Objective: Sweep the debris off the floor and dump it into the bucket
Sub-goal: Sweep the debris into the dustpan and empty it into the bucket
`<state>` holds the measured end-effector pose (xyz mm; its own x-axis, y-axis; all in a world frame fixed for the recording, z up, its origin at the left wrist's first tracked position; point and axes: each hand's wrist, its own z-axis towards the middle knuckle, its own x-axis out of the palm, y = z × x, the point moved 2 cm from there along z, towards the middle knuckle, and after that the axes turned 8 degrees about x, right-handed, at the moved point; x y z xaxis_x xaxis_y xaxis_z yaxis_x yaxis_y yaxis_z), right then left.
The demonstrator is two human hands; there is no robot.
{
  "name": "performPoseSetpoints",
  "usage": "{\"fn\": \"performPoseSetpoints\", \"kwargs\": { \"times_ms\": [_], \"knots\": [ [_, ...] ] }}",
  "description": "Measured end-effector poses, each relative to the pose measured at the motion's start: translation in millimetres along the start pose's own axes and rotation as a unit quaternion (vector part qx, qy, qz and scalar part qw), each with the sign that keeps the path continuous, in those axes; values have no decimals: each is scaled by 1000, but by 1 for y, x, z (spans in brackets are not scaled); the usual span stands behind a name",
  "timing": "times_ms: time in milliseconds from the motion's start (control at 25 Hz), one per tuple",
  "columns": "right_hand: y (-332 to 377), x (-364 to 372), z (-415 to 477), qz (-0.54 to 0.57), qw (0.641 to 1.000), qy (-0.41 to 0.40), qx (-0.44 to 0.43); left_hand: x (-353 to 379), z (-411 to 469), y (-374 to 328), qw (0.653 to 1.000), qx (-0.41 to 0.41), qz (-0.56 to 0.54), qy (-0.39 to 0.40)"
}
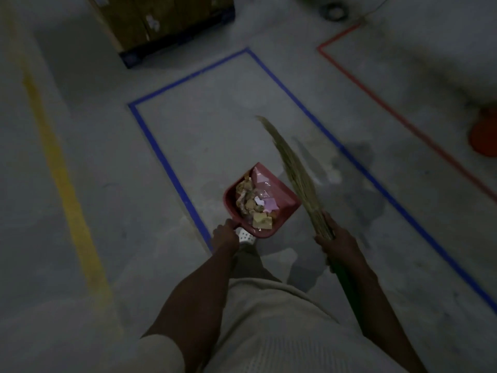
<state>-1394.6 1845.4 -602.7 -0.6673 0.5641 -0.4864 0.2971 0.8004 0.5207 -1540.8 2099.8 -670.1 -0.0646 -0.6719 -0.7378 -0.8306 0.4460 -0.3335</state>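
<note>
Head view, dim light, some blur. Left hand (pixel 225 235) clenched round the handle of a red dustpan (pixel 285 193), held off the floor (pixel 201 135) just ahead of the person's white shoe (pixel 246 236). Pan roughly level, mouth pointing far. Debris (pixel 255 204) is piled in the pan: tan and brown scraps, a white bit, pink and lilac paper pieces, something clear and crinkled toward the pan's mouth.

Right hand (pixel 336 242) grasps the broom (pixel 294 170) where the straw bristles meet the green handle; bristle tips point far and slightly left, just right of the pan, and the handle runs back along the right forearm. Whether the tips touch the floor I cannot tell.

Bucket (pixel 484 138) — orange, cut off by the right edge — stands well apart from the pan, beyond both tape lines.

Edges: blue tape (pixel 166 162) outlines a long rectangle on the grey floor; pan and broom sit inside it near its left side. Red tape (pixel 376 100) runs parallel on the right. Yellow line (pixel 57 162) runs far-to-near on the left. Cardboard box (pixel 150 20) on a dark base sits past the far blue corner — open floor lies between it and the pan.
</note>
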Motion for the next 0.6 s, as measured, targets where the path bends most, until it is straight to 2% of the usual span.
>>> {"fn": "performPoseSetpoints", "kwargs": {
  "times_ms": [400, 600],
  "knots": [
    [116, -60, 87, 154, 978, -123, 68, -118, 171, -165, 982, 169, 83, 19],
    [126, -100, 122, 211, 957, -162, 117, -137, 223, -272, 965, 240, 100, 41]
  ]
}}
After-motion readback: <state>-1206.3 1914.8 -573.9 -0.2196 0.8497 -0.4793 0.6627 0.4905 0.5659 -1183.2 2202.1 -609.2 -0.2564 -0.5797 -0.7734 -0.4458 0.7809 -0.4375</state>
